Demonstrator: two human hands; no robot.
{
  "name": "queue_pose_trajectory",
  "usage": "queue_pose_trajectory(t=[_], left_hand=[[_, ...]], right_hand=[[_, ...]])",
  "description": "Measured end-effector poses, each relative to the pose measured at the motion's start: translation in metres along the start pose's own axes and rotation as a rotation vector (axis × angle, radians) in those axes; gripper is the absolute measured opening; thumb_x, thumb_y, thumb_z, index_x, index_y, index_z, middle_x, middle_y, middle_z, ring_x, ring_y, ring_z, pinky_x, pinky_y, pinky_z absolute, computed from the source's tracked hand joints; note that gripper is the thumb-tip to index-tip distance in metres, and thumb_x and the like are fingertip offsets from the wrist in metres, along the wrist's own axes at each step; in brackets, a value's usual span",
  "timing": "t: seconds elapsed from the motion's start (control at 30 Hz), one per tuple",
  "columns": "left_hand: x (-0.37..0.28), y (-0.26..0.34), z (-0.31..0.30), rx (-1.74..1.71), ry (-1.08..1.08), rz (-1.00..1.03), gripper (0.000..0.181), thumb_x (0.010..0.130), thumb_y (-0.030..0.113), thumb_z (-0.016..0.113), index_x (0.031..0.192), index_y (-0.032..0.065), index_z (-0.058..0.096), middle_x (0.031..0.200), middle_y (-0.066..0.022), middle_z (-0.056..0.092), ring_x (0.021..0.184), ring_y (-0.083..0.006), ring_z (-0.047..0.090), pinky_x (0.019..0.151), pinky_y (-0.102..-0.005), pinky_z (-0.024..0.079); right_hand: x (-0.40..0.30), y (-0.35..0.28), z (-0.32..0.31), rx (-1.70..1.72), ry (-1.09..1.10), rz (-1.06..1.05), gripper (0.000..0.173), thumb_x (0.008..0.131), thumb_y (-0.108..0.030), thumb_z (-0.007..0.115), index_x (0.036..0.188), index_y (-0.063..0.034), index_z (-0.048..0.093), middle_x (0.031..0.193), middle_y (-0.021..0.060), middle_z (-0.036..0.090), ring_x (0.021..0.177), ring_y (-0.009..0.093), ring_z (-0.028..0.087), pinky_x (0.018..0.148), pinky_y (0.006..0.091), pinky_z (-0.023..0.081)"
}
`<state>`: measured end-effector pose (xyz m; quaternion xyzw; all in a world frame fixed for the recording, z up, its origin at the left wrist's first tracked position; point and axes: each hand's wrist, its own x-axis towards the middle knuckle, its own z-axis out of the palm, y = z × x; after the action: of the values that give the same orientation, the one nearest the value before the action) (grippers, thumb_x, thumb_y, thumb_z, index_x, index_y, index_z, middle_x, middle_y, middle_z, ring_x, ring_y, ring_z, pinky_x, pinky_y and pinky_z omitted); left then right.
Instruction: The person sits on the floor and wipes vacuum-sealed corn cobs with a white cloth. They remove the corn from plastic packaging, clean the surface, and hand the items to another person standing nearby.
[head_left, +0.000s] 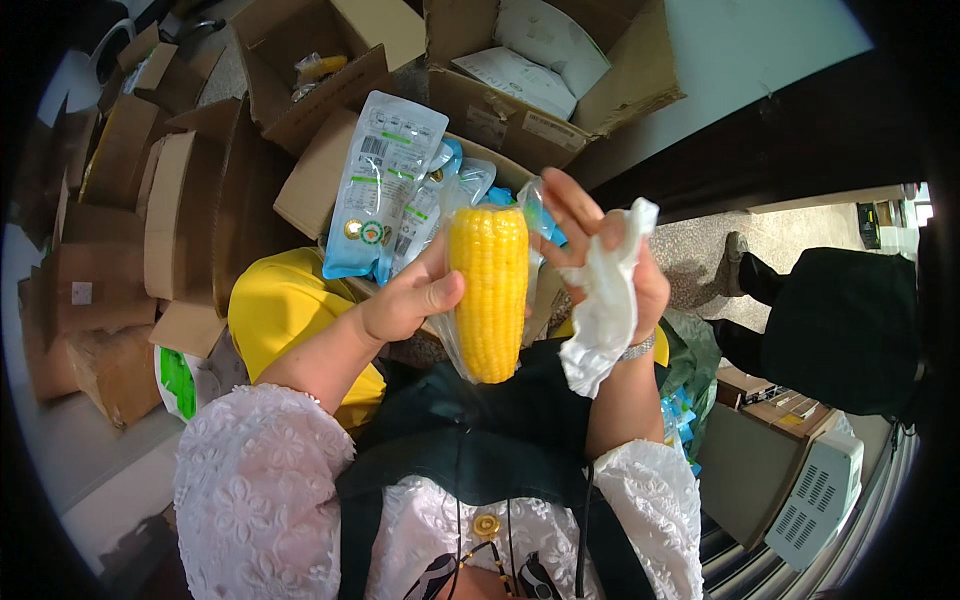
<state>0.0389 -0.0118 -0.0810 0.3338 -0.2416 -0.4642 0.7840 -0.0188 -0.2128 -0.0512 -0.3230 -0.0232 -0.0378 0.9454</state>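
Observation:
A yellow corn cob (489, 296) in a clear plastic wrapper stands nearly upright in front of my chest. My left hand (412, 296) grips it from the left, thumb along its side. On the other side, my right hand (611, 255) holds a crumpled white tissue or cloth (606, 322) against the palm. Its raised fingers are at the wrapper's loose upper edge; whether they pinch it I cannot tell. Just beyond the cob, printed blue-and-silver pouches (386, 180) lie in an open cardboard box (311, 184).
Another carton (319, 94) at the back holds wrapped corn. White printed packaging lies in the carton (517, 124) beside it. Several more boxes (101, 255) crowd the left. To the right, a person in dark clothing (840, 330) stands near a cabinet (772, 465).

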Motion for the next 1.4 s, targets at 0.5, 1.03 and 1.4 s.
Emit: queue_pose_trajectory(t=[0.5,1.03,1.4], left_hand=[[0.009,-0.021,0.033,0.435,0.144,0.13,0.061,0.094,0.031,0.045,0.139,0.0044,0.014,0.133,-0.01,0.033,0.124,-0.0179,0.032,0.104,-0.0332,0.025],[0.017,-0.003,0.042,0.238,0.122,0.127,0.059,0.088,0.037,0.041,0.135,0.0051,0.025,0.127,-0.0102,0.041,0.117,-0.0186,0.043,0.1,-0.0337,0.034],[0.017,-0.013,0.04,0.403,0.207,0.063,0.061,0.086,0.036,0.045,0.135,0.0058,0.026,0.126,-0.0095,0.042,0.116,-0.0182,0.043,0.098,-0.0326,0.034]], right_hand=[[-0.022,0.029,0.021,-0.552,0.212,-0.08,0.024,0.086,-0.008,0.053,0.108,-0.0061,0.045,0.12,0.0191,0.051,0.106,0.02,0.05,0.094,0.0331,0.038],[-0.025,0.012,0.015,-0.104,-0.013,0.061,0.036,0.073,-0.009,0.062,0.107,-0.0022,0.051,0.138,0.016,0.037,0.115,0.022,0.047,0.096,0.0325,0.037],[-0.024,0.02,0.007,-0.403,0.083,-0.036,0.029,0.076,0.001,0.054,0.104,-0.0049,0.047,0.122,0.0136,0.05,0.109,0.02,0.048,0.094,0.0332,0.037]])
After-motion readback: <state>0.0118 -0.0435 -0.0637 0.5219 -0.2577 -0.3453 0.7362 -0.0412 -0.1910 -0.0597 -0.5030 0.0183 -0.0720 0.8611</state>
